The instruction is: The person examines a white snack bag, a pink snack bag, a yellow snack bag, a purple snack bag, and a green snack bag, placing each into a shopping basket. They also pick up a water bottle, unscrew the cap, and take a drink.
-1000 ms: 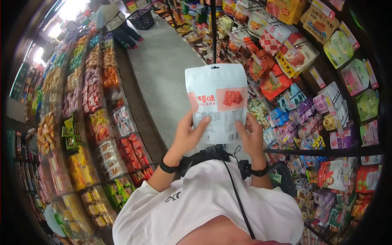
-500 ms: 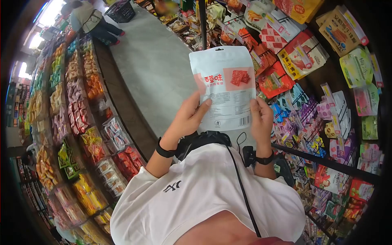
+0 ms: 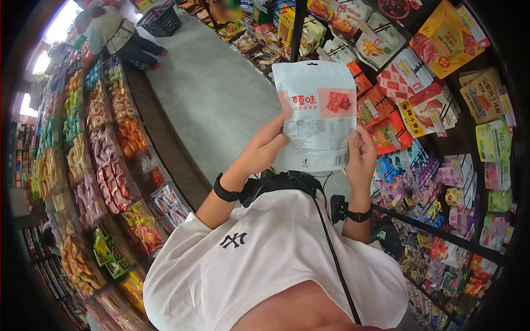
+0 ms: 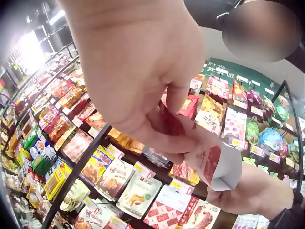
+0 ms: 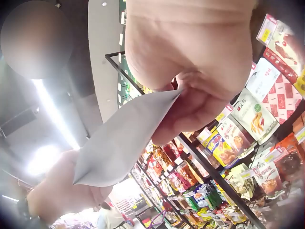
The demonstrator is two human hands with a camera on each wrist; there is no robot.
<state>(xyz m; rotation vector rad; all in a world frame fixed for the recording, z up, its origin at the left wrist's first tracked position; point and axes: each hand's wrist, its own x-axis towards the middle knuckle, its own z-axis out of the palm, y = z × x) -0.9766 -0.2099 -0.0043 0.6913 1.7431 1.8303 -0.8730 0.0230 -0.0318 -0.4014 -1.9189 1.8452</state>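
A white pouch [image 3: 317, 129] with a pink band and a picture of red squares is held upright in front of the chest, its printed side towards the head camera. The left hand [image 3: 263, 146] pinches its left edge, thumb on the printed side. At the lower right edge the right hand [image 3: 361, 154] pinches it with thumb and fingers. In the left wrist view the left hand [image 4: 143, 81] curls its fingers at the pouch [image 4: 226, 167]. The right wrist view has the right hand [image 5: 195, 62] gripping one edge of the pouch [image 5: 126, 138], seen from its plain side.
Shelves of bagged snacks [image 3: 436, 110] hang close on the right. Bins of wrapped sweets [image 3: 113, 182] line the left side. Between them runs a grey floor aisle [image 3: 193, 83], with a bending person [image 3: 118, 33] and a black basket [image 3: 160, 21] at its far end.
Both hands and the pouch have shifted to the right and up in the head view, the grip still on both edges. The view of the shelves and aisle has turned a little.
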